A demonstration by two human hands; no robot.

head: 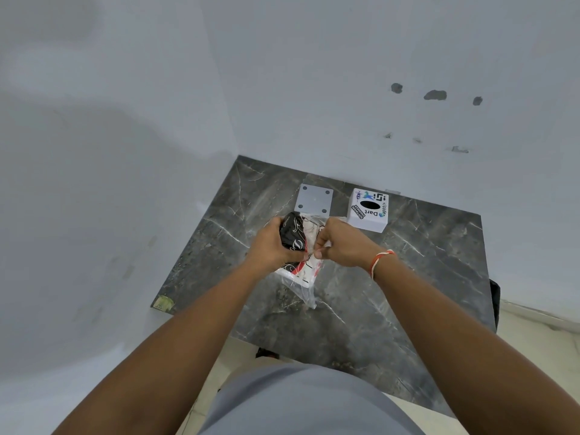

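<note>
**A:** Where is the pack?

**B:** The pack (293, 235) is held just above the table (408, 277), near its middle. The left hand (270, 246) is wrapped round its black end, and the right hand (342, 243) pinches the wrap (307, 293) beside the left thumb.

**A:** How should it be opened?

**B:** Grip firmly with the left hand and peel with a short, steady pull. That may be a seam, but it's blurred.

**A:** Is there room?

**B:** The plate (314, 199) and box (370, 210) sit just behind the hands, and the wall is to the left. Pull toward the near edge or to the right.
</note>
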